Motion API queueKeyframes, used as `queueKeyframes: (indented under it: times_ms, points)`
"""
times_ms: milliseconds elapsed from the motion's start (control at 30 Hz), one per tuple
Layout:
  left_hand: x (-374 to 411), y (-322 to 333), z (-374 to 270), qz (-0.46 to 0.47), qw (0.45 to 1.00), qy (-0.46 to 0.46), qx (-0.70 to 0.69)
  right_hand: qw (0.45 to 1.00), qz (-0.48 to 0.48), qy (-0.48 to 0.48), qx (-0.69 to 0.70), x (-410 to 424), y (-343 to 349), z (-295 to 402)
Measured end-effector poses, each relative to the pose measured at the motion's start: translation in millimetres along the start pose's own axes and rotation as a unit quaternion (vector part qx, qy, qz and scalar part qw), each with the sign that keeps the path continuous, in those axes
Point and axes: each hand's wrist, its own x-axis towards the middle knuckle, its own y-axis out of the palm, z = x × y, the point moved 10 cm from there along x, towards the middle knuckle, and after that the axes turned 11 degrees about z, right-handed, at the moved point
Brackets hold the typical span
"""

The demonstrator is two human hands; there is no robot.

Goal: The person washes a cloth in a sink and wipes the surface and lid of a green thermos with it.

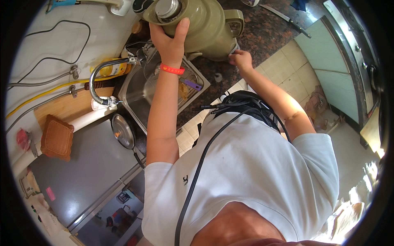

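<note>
My left hand (170, 43), a red band on its wrist, grips an olive-green thermos jug (203, 27) close to its neck. The jug leans over the counter beside the sink, its silver cap (166, 8) towards the upper left and its handle (236, 23) on the far side. Down at the jug's base, my right hand (241, 60) pinches a pale cloth (235, 46) against it. Most of that cloth is hidden behind the jug and the fingers.
Left of the jug is a steel sink (138, 89) holding a purple-handled tool (192, 84), under a curved faucet (94, 80). A knife (286, 18) lies on the dark speckled counter (258, 33). A lidded pan (123, 130) stands near the refrigerator (83, 156).
</note>
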Motion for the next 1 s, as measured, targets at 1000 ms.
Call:
queueKeyframes:
  times_ms: [1000]
  points:
    - [-166.6,-75.8,65.8,-0.069,0.962,-0.256,-0.071,0.465,0.297,-0.392,-0.736,-100.5,127.7,-42.7]
